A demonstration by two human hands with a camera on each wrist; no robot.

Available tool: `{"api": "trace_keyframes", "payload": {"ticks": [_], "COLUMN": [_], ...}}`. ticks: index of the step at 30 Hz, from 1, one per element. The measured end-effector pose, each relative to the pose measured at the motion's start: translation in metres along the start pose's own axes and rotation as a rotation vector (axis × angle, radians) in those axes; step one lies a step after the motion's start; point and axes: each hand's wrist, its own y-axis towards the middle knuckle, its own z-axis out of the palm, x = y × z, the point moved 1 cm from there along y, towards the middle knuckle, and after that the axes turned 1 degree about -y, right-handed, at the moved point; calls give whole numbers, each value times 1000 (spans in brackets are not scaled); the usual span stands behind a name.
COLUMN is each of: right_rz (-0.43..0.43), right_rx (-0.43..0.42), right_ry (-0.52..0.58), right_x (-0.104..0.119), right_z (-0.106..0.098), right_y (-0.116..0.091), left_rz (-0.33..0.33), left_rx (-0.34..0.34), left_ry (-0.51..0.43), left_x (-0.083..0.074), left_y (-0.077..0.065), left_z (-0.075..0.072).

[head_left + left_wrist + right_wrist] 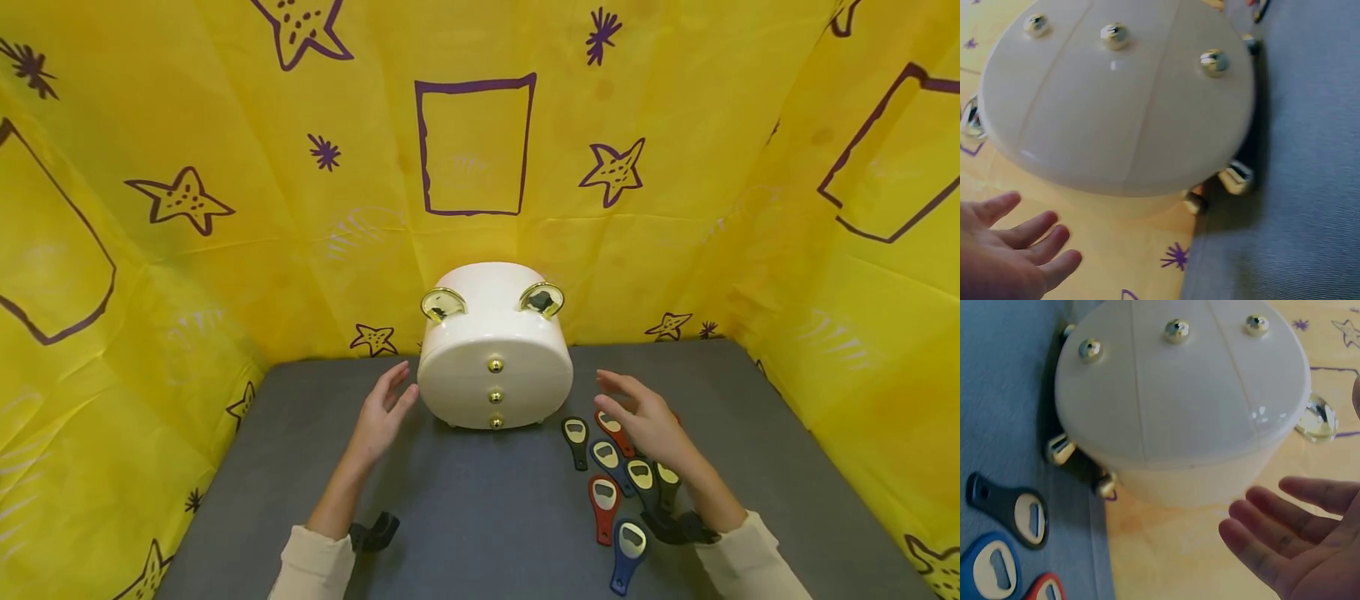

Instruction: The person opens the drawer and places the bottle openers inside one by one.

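A glossy white rounded box with three drawers stands at the back of the grey table, its gold knobs facing me and two gold ears on top. Just off its left side is my left hand, fingers apart and holding nothing. On the other side my right hand hovers with fingers loosely bent, also bare. In the right wrist view, the right hand has its fingertips near the box's side. Short gold feet hold the box up from the table.
Several bottle openers with red, blue and black handles lie on the right of the grey table, among them a red bottle opener and a blue bottle opener. Yellow patterned cloth walls the table at the back and sides.
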Motion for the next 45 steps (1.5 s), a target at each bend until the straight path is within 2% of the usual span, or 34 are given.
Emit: {"api": "trace_keyframes", "payload": {"ticks": [7, 14, 18, 25, 27, 32, 34, 39, 45], "right_rz": [-4, -12, -31, -14, -1, 52, 79, 103, 122], "right_rx": [64, 136, 147, 170, 168, 132, 118, 100, 36], "right_ry": [76, 196, 275, 304, 308, 358, 401, 489, 531], "right_x": [9, 20, 29, 42, 44, 52, 55, 64, 74], "right_z": [7, 14, 22, 41, 46, 59, 64, 75, 88], "right_y": [7, 21, 31, 46, 49, 58, 62, 68, 72], "left_rz": [-23, -2, 2, -9, -27, -36, -17, -18, -31], "left_rx": [42, -21, -57, -49, -44, -64, -73, -77, -80], "left_ry": [-51, -104, -117, -117, -118, -103, -95, -90, -104], "left_x": [-10, -19, -25, -28, -36, -36, -27, -26, -24], "left_y": [6, 21, 31, 38, 36, 38, 42, 42, 42], "left_z": [-3, -2, 0, 4, 5, 7, 8, 9, 9]}}
